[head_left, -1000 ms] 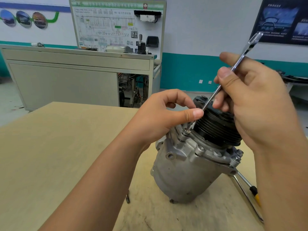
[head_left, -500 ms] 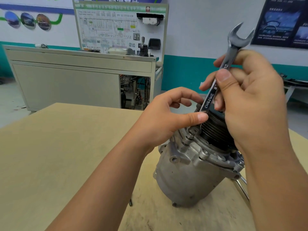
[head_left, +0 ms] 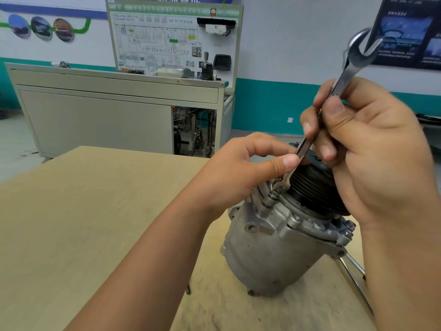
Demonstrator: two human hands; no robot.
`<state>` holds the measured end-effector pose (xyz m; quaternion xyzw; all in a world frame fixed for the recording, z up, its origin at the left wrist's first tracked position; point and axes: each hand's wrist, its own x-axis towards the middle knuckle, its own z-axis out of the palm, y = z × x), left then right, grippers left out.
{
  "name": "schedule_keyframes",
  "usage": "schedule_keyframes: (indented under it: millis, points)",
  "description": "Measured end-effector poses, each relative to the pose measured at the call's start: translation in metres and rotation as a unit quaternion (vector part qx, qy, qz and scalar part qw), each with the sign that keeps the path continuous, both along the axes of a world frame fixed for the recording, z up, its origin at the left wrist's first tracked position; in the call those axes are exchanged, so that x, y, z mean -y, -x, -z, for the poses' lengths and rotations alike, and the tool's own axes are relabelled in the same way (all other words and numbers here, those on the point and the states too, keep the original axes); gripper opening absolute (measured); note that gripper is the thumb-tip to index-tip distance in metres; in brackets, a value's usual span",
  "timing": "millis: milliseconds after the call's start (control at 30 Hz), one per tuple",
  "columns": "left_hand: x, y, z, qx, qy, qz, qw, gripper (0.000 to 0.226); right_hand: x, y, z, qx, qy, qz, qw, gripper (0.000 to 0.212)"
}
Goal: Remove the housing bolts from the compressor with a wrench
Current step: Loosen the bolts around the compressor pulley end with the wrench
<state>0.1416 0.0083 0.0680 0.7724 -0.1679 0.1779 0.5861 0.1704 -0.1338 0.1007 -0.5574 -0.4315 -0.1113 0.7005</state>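
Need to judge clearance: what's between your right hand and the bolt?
Head view: the wrench spans that gap from the right hand down to the bolt. The left hand pinches its lower end, beside the pulley.

Tan wooden table (head_left: 71, 223), surface scuffed at the near side. Compressor (head_left: 269, 254) is stood on it, tilted, directly below the left hand (head_left: 238, 173) and right hand (head_left: 377, 151). A small dark piece (head_left: 188, 289) (too small to identify) is noted below the left hand, beside the forearm. Slim metal tools (head_left: 353, 273) are laid below the right hand.
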Motion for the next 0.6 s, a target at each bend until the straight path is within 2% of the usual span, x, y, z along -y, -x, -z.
schedule_keyframes:
  millis: [200,300,600]
  points:
    - [0.003,-0.0002,0.0009,-0.003,0.007,0.004,1.0,0.013,0.0053,-0.0008,-0.0011,-0.035,0.02,-0.058,0.997,0.025]
    - [0.0056,0.0011,0.0005,-0.003,0.015,-0.014,1.0,0.006,0.0029,0.0005,-0.0008,-0.018,0.011,-0.025,0.999,0.03]
    - [0.0092,0.0056,-0.0017,-0.003,0.028,-0.035,0.999,0.011,0.0056,0.0021,-0.0022,0.026,0.008,0.085,0.996,0.025]
